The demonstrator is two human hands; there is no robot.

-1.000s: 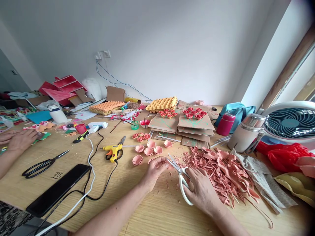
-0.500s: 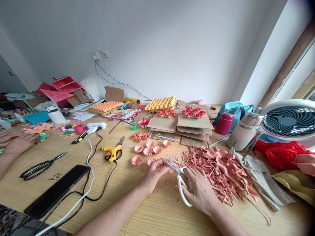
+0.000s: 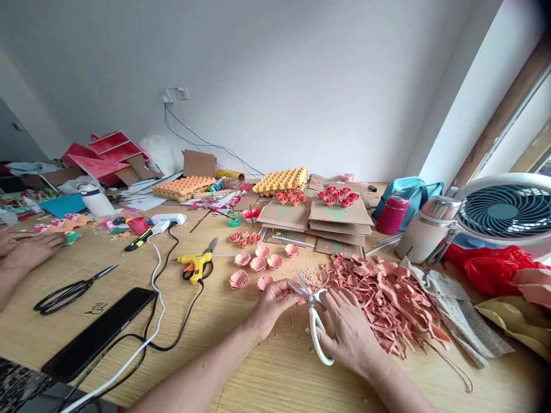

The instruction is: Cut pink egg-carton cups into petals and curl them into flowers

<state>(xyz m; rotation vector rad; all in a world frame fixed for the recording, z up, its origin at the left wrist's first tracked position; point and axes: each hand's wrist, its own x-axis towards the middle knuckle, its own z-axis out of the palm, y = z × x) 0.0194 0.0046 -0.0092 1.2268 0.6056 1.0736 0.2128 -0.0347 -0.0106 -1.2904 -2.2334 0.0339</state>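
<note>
My right hand (image 3: 346,327) has its fingers through the handles of white-handled scissors (image 3: 317,338), whose blades are parted and point away toward my left hand. With fingertips pinched at the blades, my left hand (image 3: 275,304) holds a small pink piece, mostly hidden by the fingers. Just beyond it stand several pink cupped flowers (image 3: 258,264) cut from egg-carton material. A heap of pink scraps and strips (image 3: 387,304) lies to the right of the scissors. Smaller red flowers (image 3: 244,242) sit farther back.
A yellow hot glue gun (image 3: 194,267), black scissors (image 3: 75,292), a black phone-like slab (image 3: 101,335) and cables lie to the left. Flat cardboard (image 3: 340,215) carries red flowers behind. A flask (image 3: 426,229) and fan (image 3: 508,212) stand right. Another person's hands (image 3: 34,249) are at far left.
The scissor blades look slightly wider apart. My left hand has shifted a little, showing more of the pink flower behind it. The other person's hands have moved slightly left.
</note>
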